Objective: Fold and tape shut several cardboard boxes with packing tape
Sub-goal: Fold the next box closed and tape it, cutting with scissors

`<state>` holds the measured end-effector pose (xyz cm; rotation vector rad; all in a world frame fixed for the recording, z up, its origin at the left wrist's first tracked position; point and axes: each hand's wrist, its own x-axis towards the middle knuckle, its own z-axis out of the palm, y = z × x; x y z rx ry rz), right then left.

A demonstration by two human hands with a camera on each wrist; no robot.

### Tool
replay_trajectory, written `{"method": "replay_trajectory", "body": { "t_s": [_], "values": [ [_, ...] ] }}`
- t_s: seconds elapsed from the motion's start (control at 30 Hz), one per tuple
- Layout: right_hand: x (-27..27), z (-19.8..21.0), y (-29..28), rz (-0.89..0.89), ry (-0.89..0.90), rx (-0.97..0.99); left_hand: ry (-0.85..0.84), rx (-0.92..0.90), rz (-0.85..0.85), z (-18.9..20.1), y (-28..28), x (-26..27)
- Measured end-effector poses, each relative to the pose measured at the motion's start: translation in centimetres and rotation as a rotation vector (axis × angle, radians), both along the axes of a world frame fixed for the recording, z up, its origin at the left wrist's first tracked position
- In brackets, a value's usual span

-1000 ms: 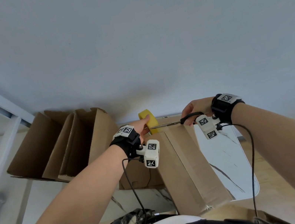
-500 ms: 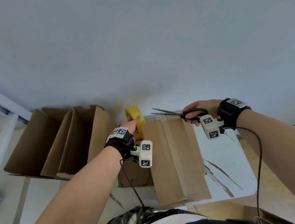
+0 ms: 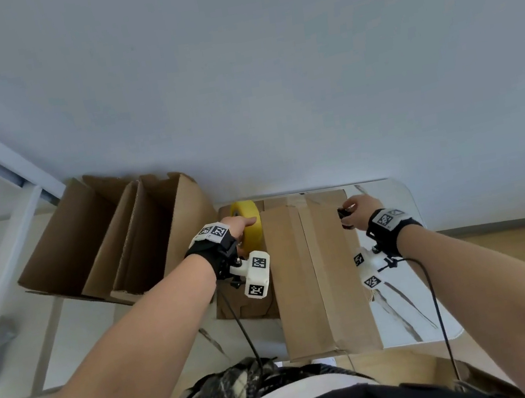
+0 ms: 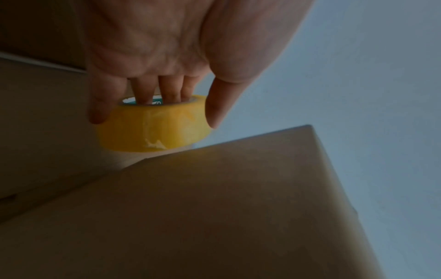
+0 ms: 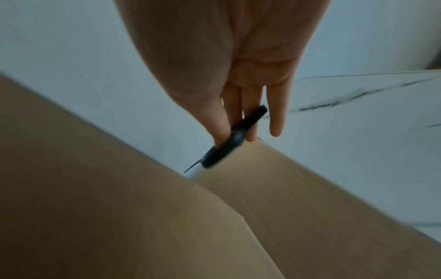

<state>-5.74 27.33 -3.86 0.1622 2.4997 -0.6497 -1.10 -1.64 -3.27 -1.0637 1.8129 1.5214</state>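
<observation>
Marble tabletop (image 3: 407, 306), grey wall | box (image 3: 319, 276) flaps closed | left hand (image 3: 236, 225) grips tape roll (image 3: 250, 225) beside box | right hand (image 3: 361, 208) holds scissors (image 5: 235, 139)

Both bare arms extended forward, a black band on each wrist. Left hand (image 3: 236, 226) with three fingers (image 4: 145, 92) hooked into a roll's core, thumb outside. Right hand (image 3: 360, 208) lowered, thumb and fingers (image 5: 248, 113) through dark handle loops.

Pale blue-grey wall (image 3: 268, 76); white marble-veined table (image 3: 407, 306); wooden floor (image 3: 519, 246) at right.
</observation>
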Motion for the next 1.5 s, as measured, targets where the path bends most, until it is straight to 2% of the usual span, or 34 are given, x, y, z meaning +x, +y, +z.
{"method": "replay_trajectory", "body": {
  "t_s": [0.1,0.23,0.37,0.47,0.53,0.6,0.73,0.87,1.0,1.13,1.27,1.37,1.5],
  "values": [
    [1.2,-1.1,-0.8,0.142,-0.051,0.050,-0.033,0.002,-0.033,0.8,0.2,0.4],
    [2.0,-1.2,-1.4,0.220,-0.006,0.118,-0.001,-0.124,-0.285,5.3,1.8,0.9],
    [3.2,0.4,-1.9,0.305,0.016,0.255,0.187,-0.181,-0.455,9.6,3.4,1.7],
    [3.5,0.3,-1.1,0.384,0.052,0.259,0.434,-0.251,-0.578,11.3,4.6,2.4],
    [3.7,0.5,-0.5,0.320,0.027,0.224,0.616,-0.347,-0.720,12.1,5.6,2.8],
    [3.6,0.7,0.3,0.212,0.068,0.073,0.701,-0.449,-0.877,12.4,6.6,3.0],
    [3.9,3.2,0.7,-0.157,0.229,-0.334,0.641,-0.534,-1.031,12.5,8.3,2.9],
    [4.6,5.9,0.0,-0.197,0.298,-0.519,0.533,-0.559,-1.168,12.4,9.6,2.7],
    [5.8,7.4,-0.7,-0.099,0.358,-0.524,0.522,-0.589,-1.195,12.2,10.6,2.8],
    [7.5,8.6,-1.1,-0.049,0.402,-0.465,0.494,-0.543,-1.164,11.7,10.7,2.5],
    [8.8,7.9,-1.1,0.065,0.436,-0.422,0.467,-0.502,-1.102,10.7,10.4,1.9],
    [9.1,7.4,-1.0,0.044,0.407,-0.422,0.476,-0.501,-1.092,10.2,10.4,1.8],
    [9.3,7.1,-1.2,0.024,0.349,-0.459,0.390,-0.632,-1.127,9.3,10.4,1.6]
  ]
}}
